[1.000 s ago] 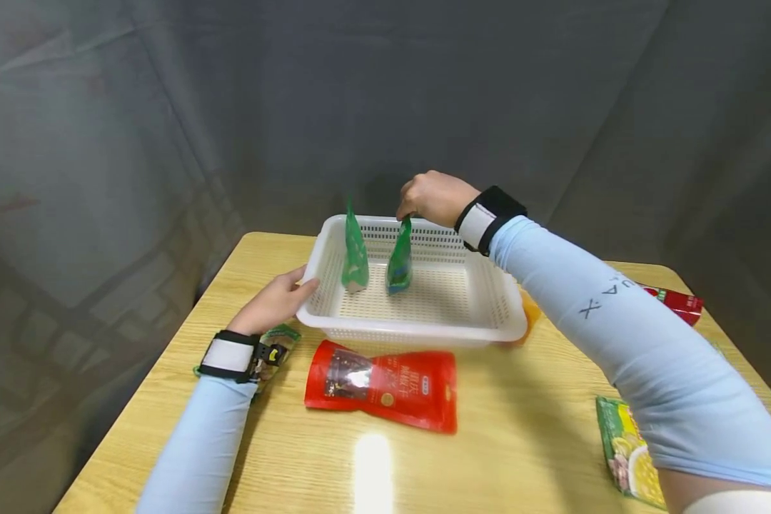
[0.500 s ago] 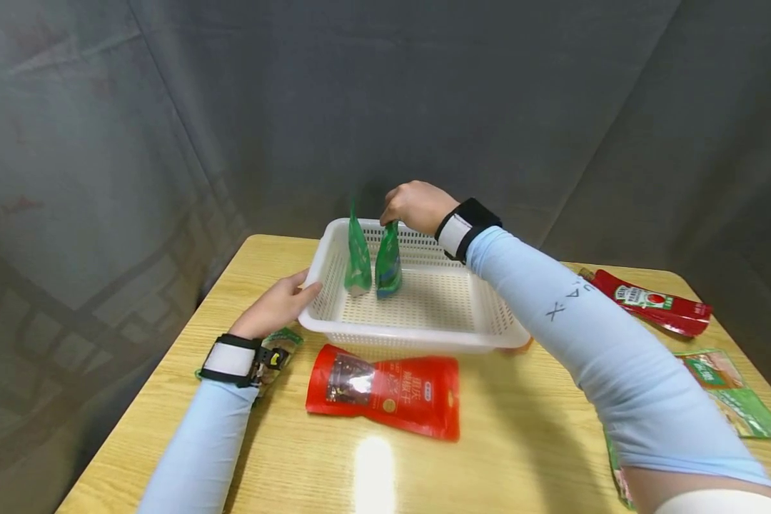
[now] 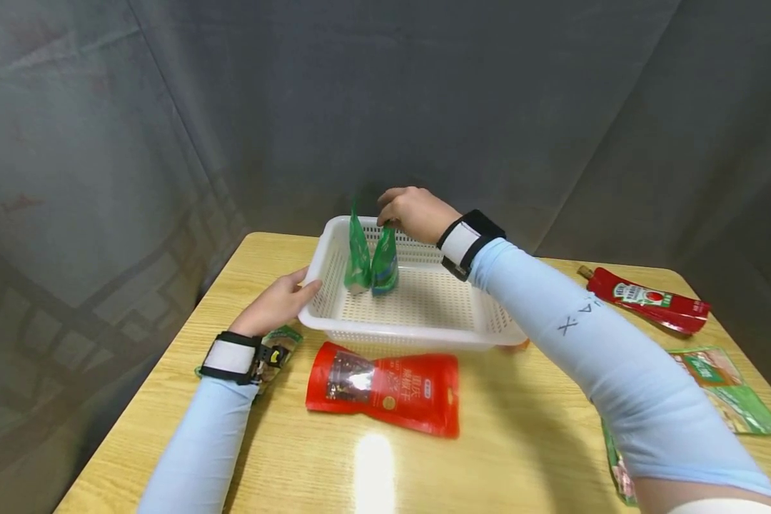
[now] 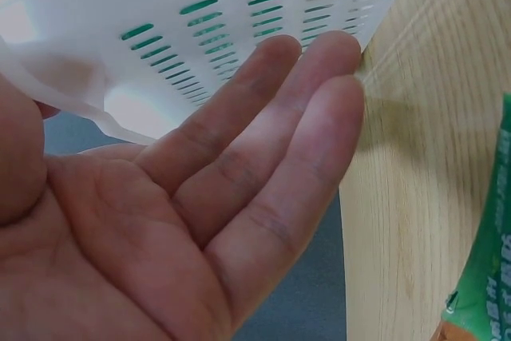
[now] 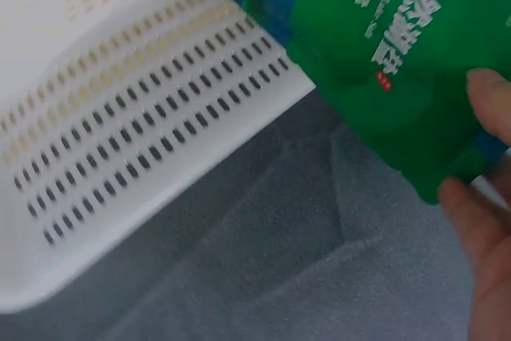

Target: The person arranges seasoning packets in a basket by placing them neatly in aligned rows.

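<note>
R hand has fingers pinched on top of the green pouch, upright in the white basket near the surface's far edge, beside another pouch. L hand, fingers straight, steadies the basket's left wall. Looks like the placing step; next calls for a gentle release w/o tipping.

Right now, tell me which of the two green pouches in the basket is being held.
The right-hand pouch: the right hand pinches its top; the left pouch stands untouched.

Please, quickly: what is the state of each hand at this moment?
Left hand: open, straight fingers resting against the white basket.
Right hand: pinching the top of a green pouch standing in the basket.
</note>
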